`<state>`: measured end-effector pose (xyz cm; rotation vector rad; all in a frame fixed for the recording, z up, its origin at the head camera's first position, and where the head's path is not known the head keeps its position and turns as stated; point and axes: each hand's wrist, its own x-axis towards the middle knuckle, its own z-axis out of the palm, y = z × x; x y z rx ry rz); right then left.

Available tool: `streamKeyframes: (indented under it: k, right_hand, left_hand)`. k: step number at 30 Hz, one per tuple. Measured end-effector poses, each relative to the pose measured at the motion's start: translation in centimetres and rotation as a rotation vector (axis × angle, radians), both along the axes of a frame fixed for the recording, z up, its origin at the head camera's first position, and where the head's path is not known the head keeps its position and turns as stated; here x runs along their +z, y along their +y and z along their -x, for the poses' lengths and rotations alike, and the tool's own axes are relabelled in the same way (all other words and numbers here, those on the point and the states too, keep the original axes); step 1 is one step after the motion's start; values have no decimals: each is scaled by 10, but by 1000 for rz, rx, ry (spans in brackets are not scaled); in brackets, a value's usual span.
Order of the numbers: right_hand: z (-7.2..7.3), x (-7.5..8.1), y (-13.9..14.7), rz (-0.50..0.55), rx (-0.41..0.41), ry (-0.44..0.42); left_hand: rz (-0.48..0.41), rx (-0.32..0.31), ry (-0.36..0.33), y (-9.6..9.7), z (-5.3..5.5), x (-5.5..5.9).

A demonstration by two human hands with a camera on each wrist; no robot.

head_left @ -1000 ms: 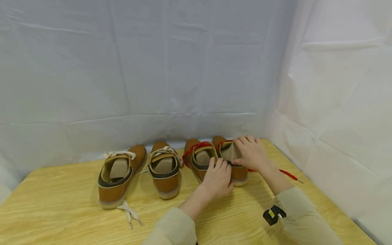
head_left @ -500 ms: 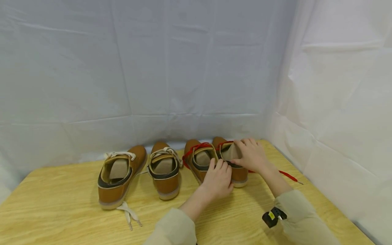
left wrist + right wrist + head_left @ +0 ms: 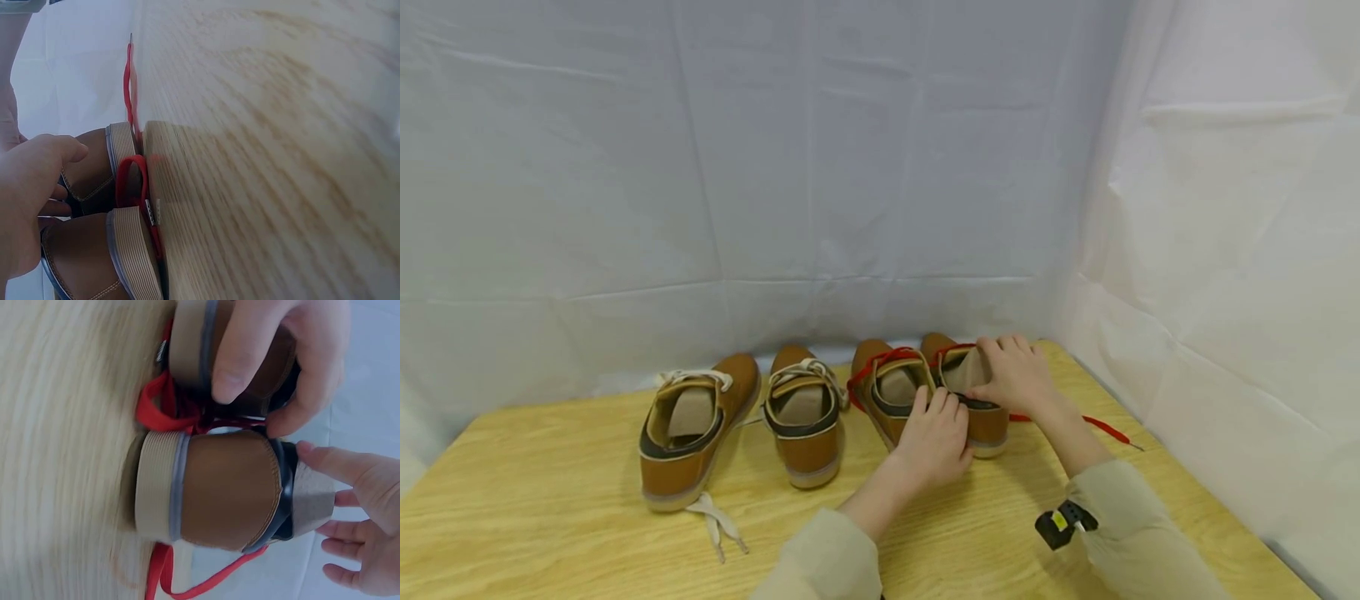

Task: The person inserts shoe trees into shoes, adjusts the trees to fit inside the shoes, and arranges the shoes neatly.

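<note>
Two brown shoes with red laces stand side by side, heels toward me, in the head view. My left hand (image 3: pixel 932 442) is at the right-hand red-laced shoe (image 3: pixel 987 432), fingers curled over its collar; its thumb is behind the heel, contact unclear. My right hand (image 3: pixel 1018 379) reaches over that shoe's far side. In the right wrist view, its thumb meets the collar and its fingers lie behind a beige insert (image 3: pixel 312 497) that sticks up from the opening. The left-hand red-laced shoe (image 3: pixel 880 408) is partly hidden by my left hand.
Two more brown shoes, the nearer-angled one (image 3: pixel 673 479) and its mate (image 3: pixel 808 450), stand to the left with cream laces (image 3: pixel 722 525). A red lace end (image 3: pixel 1107 431) trails right on the wooden table (image 3: pixel 565 517). White sheeting (image 3: pixel 880 167) rises behind and right.
My right hand and the shoe under it shift very slightly; my right sleeve and wrist device move a little left. My left hand keeps its place.
</note>
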<state>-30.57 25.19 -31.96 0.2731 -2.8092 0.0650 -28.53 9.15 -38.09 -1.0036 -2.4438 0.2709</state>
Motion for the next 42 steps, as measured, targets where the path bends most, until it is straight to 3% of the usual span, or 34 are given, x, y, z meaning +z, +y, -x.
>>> streamKeyframes:
  k: [7, 13, 21, 31, 42]
  right_hand:
    - [2, 4, -7, 48, -36, -70]
    - [2, 0, -11, -19, -53, -60]
    - [3, -5, -13, -27, -67, -36]
    - [5, -2, -20, 98, -127, -97]
    - [6, 1, -21, 153, -167, -144]
  left_hand:
    - [23, 28, -46, -1, -1, 3]
    - [28, 27, -45, -1, -2, 3]
    - [19, 18, -33, -1, -2, 2]
    - [29, 19, -16, 0, -1, 0]
    - [40, 11, -6, 1, -1, -1]
